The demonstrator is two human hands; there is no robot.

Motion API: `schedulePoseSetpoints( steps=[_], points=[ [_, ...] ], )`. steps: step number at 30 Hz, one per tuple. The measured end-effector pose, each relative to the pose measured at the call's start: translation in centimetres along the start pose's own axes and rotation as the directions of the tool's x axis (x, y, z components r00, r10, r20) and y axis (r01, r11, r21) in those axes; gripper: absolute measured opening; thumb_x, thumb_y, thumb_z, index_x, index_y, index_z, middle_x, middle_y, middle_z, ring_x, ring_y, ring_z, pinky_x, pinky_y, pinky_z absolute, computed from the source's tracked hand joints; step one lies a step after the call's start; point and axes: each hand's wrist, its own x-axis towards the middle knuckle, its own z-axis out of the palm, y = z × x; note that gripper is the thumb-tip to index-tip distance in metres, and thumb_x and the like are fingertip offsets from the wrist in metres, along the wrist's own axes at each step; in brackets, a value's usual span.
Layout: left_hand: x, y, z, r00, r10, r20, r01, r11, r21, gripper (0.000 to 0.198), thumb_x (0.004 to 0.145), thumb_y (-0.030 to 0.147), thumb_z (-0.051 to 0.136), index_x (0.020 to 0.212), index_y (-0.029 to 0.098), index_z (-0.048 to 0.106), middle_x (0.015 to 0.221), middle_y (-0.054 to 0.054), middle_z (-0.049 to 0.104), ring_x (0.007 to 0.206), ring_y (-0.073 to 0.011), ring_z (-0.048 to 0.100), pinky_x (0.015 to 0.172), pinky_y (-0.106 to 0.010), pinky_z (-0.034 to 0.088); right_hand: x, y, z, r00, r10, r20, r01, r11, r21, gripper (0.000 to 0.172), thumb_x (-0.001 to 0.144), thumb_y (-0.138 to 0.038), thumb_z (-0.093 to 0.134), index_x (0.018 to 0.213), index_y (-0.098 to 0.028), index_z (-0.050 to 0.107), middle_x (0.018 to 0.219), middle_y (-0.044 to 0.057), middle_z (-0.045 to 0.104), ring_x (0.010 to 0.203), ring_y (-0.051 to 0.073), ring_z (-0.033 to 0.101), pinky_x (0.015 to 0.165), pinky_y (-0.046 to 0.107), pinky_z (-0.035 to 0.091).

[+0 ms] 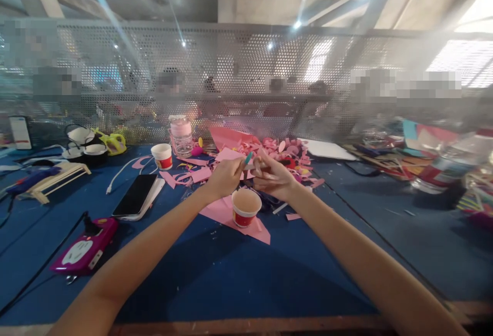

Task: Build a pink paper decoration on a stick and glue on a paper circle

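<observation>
My left hand [227, 176] is closed, and a small teal piece [248, 158] sticks up at its fingertips; its exact kind is too small to tell. Close beside it, my right hand [274, 176] has its fingers curled together, and whatever they pinch is blurred. Below both hands a red and white paper cup [243, 219] stands upright on a sheet of pink paper [215, 211]. Behind the hands lies a heap of pink paper cutouts and scraps [296, 152].
To the left are another paper cup [162, 157], a black phone [136, 194], a magenta power strip [87, 246] with a plug, and a small wooden stick frame [57, 182]. A clear bottle [181, 135] stands behind. A perforated metal screen [246, 69] closes off the back.
</observation>
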Motion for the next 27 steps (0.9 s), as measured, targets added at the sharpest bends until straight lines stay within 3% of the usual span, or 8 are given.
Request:
schedulePoseSetpoints(
  steps=[4,8,12,14,16,20,23,27],
  points=[
    [0.0,0.2,-0.3,1.0,0.003,0.01,-0.003,1.0,0.024,0.035,0.091,0.025,0.031,0.063,0.018,0.051,0.051,0.0,0.051,0.049,-0.014,0.048,0.055,-0.025,0.035,0.0,-0.6,0.1,0.998,-0.068,-0.017,0.066,0.991,-0.119,0.051,0.083,-0.063,0.032,0.053,-0.021,0.034,0.029,-0.011,0.019,0.029,0.006,0.012,0.035,0.019,0.018],
    [0.6,0.5,-0.6,0.999,-0.001,-0.046,0.002,1.0,0.003,0.039,0.092,0.028,0.025,0.068,0.018,0.053,0.052,0.001,0.051,0.051,-0.0133,0.051,0.06,-0.026,0.039,0.3,-0.9,0.5,0.959,-0.254,-0.122,0.21,0.933,-0.292,0.045,0.076,-0.063,0.045,0.06,-0.021,0.039,0.033,-0.012,0.021,0.032,0.006,0.017,0.039,0.02,0.025],
    [1.0,0.2,0.0,0.985,-0.019,-0.172,0.02,1.0,0.005,0.033,0.092,0.031,0.025,0.098,0.012,0.052,0.082,-0.009,0.06,0.08,-0.0195,0.058,0.077,-0.034,0.043,1.3,-1.0,-0.2,0.895,-0.388,-0.218,0.214,0.805,-0.553,0.048,0.077,-0.065,0.039,0.069,-0.019,0.05,0.036,-0.011,0.025,0.033,0.006,0.019,0.039,0.021,0.024],
    [1.1,-0.2,-0.1,0.963,0.016,-0.271,-0.006,0.999,0.037,0.036,0.091,0.033,0.028,0.117,0.01,0.04,0.107,-0.016,0.053,0.102,-0.023,0.051,0.089,-0.039,0.038,1.6,-1.1,-1.0,0.882,-0.407,-0.238,0.137,0.705,-0.696,0.054,0.077,-0.065,0.036,0.06,-0.017,0.052,0.034,-0.009,0.028,0.032,0.006,0.023,0.037,0.022,0.022],
    [1.1,-0.3,-0.4,0.95,0.113,-0.29,-0.087,0.991,0.101,0.043,0.091,0.036,0.031,0.127,0.013,0.029,0.119,-0.017,0.044,0.113,-0.0236,0.044,0.096,-0.042,0.033,1.6,-1.3,-1.6,0.874,-0.423,-0.239,0.045,0.56,-0.827,0.052,0.074,-0.062,0.046,0.049,-0.017,0.05,0.035,-0.005,0.033,0.034,0.008,0.031,0.039,0.023,0.024],
    [1.3,0.1,-1.6,0.962,0.273,-0.021,-0.254,0.917,0.309,0.034,0.09,0.035,0.035,0.119,0.017,0.04,0.114,-0.013,0.052,0.11,-0.0246,0.047,0.091,-0.039,0.039,1.2,-1.6,-1.4,0.867,-0.47,-0.165,-0.071,0.211,-0.975,0.039,0.07,-0.048,0.06,0.047,-0.017,0.053,0.05,0.004,0.05,0.063,0.021,0.05,0.059,0.031,0.036],
    [1.2,0.8,-2.1,0.965,0.244,0.098,-0.26,0.838,0.48,0.026,0.091,0.03,0.034,0.105,0.014,0.049,0.1,-0.012,0.059,0.097,-0.0253,0.054,0.08,-0.035,0.043,0.9,-1.8,-0.7,0.882,-0.465,-0.077,-0.086,0.004,-0.996,0.029,0.075,-0.042,0.056,0.065,-0.015,0.062,0.078,0.012,0.059,0.094,0.03,0.046,0.078,0.038,0.036],
    [0.5,1.4,-1.9,0.957,0.246,0.151,-0.289,0.796,0.533,0.025,0.09,0.018,0.03,0.097,0.014,0.053,0.099,-0.015,0.059,0.097,-0.0269,0.054,0.077,-0.035,0.041,0.4,-1.6,-0.2,0.915,-0.403,0.018,-0.054,-0.168,-0.984,0.03,0.083,-0.04,0.049,0.083,-0.015,0.064,0.11,0.015,0.054,0.109,0.029,0.039,0.088,0.037,0.033]
  ],
)
